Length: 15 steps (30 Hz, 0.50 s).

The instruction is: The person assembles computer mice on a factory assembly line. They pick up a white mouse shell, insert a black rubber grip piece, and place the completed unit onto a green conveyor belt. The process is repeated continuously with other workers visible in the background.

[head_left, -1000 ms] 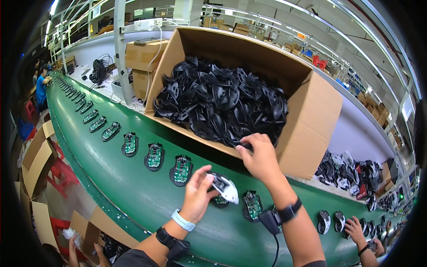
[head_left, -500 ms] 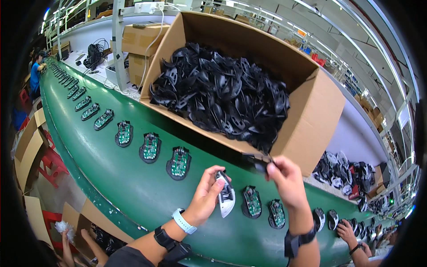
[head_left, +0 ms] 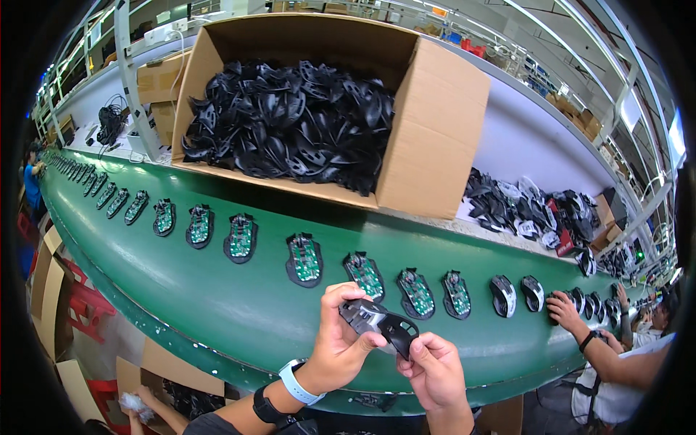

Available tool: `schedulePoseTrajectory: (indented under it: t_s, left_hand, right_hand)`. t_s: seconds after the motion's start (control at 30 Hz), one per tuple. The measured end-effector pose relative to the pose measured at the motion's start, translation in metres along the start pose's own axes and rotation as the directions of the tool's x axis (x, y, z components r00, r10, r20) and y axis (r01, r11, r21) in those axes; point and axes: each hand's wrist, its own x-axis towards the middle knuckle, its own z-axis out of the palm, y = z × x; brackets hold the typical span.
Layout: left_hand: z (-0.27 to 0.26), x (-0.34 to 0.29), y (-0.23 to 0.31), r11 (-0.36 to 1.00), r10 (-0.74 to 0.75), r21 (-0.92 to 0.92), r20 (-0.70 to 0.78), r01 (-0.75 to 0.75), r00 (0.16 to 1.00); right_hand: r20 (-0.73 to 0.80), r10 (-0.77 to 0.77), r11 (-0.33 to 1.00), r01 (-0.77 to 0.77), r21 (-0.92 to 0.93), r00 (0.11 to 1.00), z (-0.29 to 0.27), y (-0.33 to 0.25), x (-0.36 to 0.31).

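Observation:
Near the belt's front edge, my left hand [head_left: 339,349] grips a grey-and-white mouse shell [head_left: 367,319], fingers wrapped round its left end. My right hand [head_left: 437,371] pinches the right end of a curved black plastic cover [head_left: 399,332] with openings in it. The two parts meet or overlap between my hands; whether they are fastened together I cannot tell. Just beyond them on the green conveyor belt [head_left: 217,304] lie mouse bases with bare green circuit boards, the closest one [head_left: 365,274] directly behind my left hand.
A big cardboard box [head_left: 442,123] heaped with black plastic covers [head_left: 290,130] stands behind the belt. Mouse bases line the belt leftward; mice with shells [head_left: 503,296] sit to the right, where a co-worker's hand [head_left: 565,312] touches one. Loose shells [head_left: 507,206] are piled on the back ledge.
My right hand has come down from the box's front edge with the black cover, bringing it to the shell in my left hand. The view has shifted rightward.

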Motion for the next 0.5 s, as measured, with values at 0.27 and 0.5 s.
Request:
schedulePoseTrajectory:
  t_s: [0.27, 0.5]
  left_hand:
    - [0.042, -0.022, 0.000, 0.977, -0.152, 0.145, -0.038, 0.156, 0.988]
    - [0.059, -0.035, 0.001, 0.883, -0.238, 0.394, -0.089, 0.254, 0.967]
  right_hand:
    - [-0.126, 0.035, 0.999, -0.040, -0.037, 0.991, -0.025, -0.013, -0.023]
    - [-0.211, 0.061, 0.989, -0.088, -0.119, 0.976, -0.033, -0.017, -0.036]
